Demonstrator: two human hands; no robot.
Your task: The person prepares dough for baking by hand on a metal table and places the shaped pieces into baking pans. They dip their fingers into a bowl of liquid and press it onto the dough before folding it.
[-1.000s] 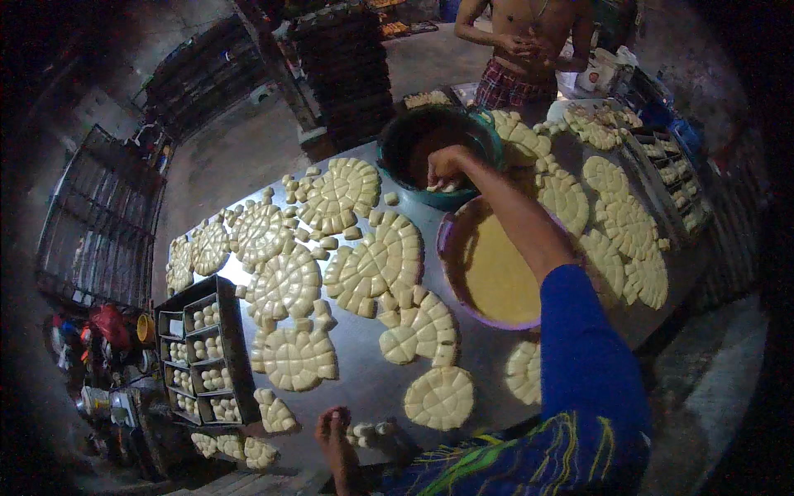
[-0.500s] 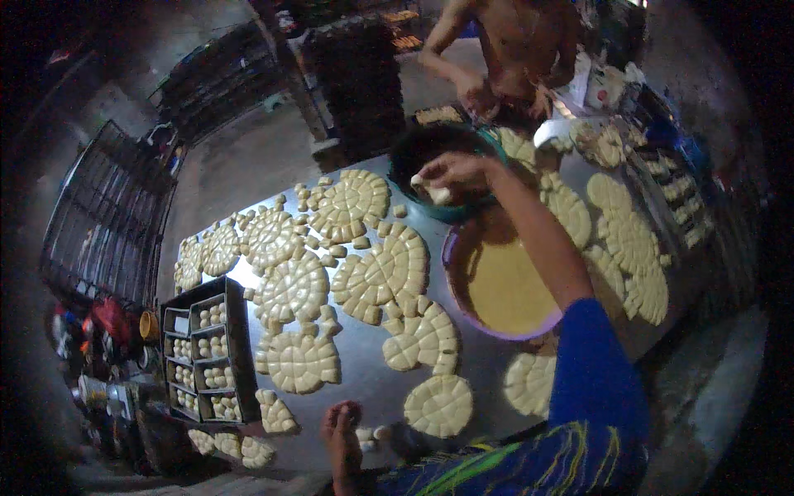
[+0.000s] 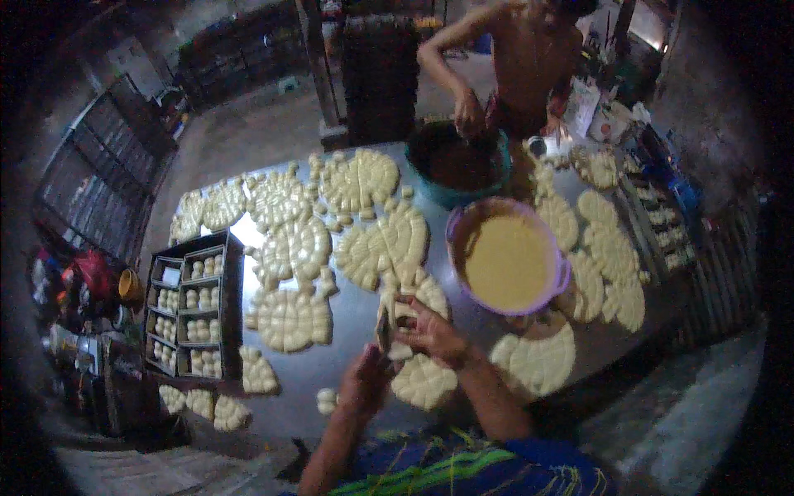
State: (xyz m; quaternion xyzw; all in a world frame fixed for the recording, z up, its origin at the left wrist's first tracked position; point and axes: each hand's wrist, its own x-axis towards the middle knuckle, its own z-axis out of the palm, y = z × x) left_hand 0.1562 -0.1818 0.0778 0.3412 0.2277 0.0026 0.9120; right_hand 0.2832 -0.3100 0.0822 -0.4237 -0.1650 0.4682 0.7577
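Fingers of the left hand were curled around a small flat tool whose kind could not be told; fingers of the right hand were closed on a small pale dough piece, both hands meeting just above the grey metal tabletop near its front edge.

At far left sat a dark compartmented metal tray holding small dough pieces in its sections. Loose pale dough rounds lay just below it. Right of the tray, scored round discs of pale dough covered much of the tabletop, some touching. One scored disc lay directly under the hands.

Further right stood a purple plastic bowl of yellow liquid, and behind it a teal bowl with dark contents. Another person's hand reached into the teal bowl from the far side. More scored discs lay at right, beside a second dark tray.
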